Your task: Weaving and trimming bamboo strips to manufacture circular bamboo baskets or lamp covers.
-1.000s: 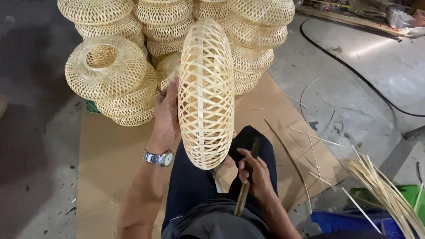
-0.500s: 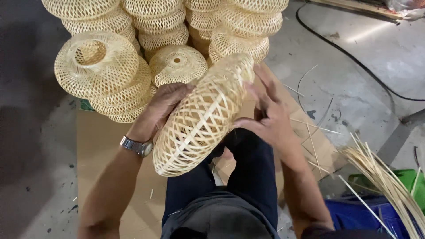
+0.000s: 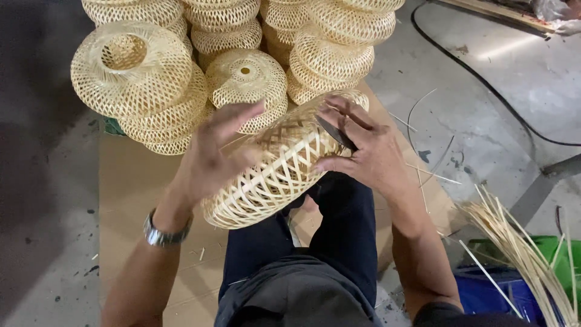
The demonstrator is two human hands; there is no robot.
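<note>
An open-weave bamboo lampshade [image 3: 278, 166] lies tilted across my lap, above my dark trousers. My left hand [image 3: 212, 154], with a metal watch on the wrist, presses against its left side with the fingers spread and blurred. My right hand [image 3: 369, 151] rests on the shade's upper right end. A dark knife blade [image 3: 336, 133] is held under its fingers, flat against the weave.
Stacks of finished woven shades [image 3: 139, 79] fill the top, more at top centre [image 3: 339, 42]. I sit on a cardboard sheet [image 3: 133, 181]. Loose bamboo strips [image 3: 520, 242] fan out at lower right over a green bin [image 3: 557, 254]. A black cable [image 3: 484, 85] crosses the concrete floor.
The shade went from upright to lying tilted across my lap. My right hand came up from my lap with the knife and now rests on the shade's upper end.
</note>
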